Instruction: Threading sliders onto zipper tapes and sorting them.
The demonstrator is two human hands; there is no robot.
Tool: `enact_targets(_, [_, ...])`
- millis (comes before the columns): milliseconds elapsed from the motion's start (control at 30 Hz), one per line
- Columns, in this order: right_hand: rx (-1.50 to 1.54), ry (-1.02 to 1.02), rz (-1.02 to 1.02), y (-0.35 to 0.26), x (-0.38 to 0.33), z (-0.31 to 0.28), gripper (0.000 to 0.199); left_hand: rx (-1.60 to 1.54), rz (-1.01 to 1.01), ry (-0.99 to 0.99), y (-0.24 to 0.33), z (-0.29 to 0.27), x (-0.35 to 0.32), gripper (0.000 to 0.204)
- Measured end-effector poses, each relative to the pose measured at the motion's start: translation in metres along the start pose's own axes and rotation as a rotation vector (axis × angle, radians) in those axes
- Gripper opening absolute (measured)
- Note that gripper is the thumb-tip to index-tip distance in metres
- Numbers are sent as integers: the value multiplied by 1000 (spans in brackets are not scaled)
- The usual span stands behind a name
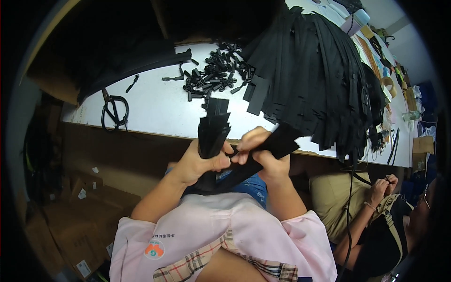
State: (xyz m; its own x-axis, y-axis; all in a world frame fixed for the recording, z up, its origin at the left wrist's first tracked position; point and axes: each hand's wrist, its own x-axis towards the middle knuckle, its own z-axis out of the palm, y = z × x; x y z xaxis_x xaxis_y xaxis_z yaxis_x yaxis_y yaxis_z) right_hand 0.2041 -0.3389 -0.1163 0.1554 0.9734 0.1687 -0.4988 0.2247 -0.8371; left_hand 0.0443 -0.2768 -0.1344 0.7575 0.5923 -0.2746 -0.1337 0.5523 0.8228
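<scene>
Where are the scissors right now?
In the head view, the black-handled scissors lie on the white table at its left end, left of the pile of small black zipper sliders and well clear of both hands.

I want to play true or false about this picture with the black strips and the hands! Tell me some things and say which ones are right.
1. The left hand grips a bundle of black strips that stands upright. True.
2. The scissors lie on the floor. False: they lie on the white table, near its left end.
3. A pile of small black pieces sits on the table. True.
4. The right hand is empty and rests on the table. False: it pinches a black strip above the lap.
5. Another person's hands show at the right. True.
</scene>
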Motion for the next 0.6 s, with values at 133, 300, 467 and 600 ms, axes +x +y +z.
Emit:
enact_targets(133, [-849,-88,-350,-6,13,17,31,10,62,-79,-6,1,-2,39])
enact_targets(300, [-466,221,-113,7,4,20,50,265,90,149,-4,17,-1,44])
enact_targets(467, [-486,143,-56,14,6,16,39,396,238,109,-5,19,-2,42])
enact_targets(600, [-281,160,158,2,3,15,26,155,332,37,-8,13,-3,35])
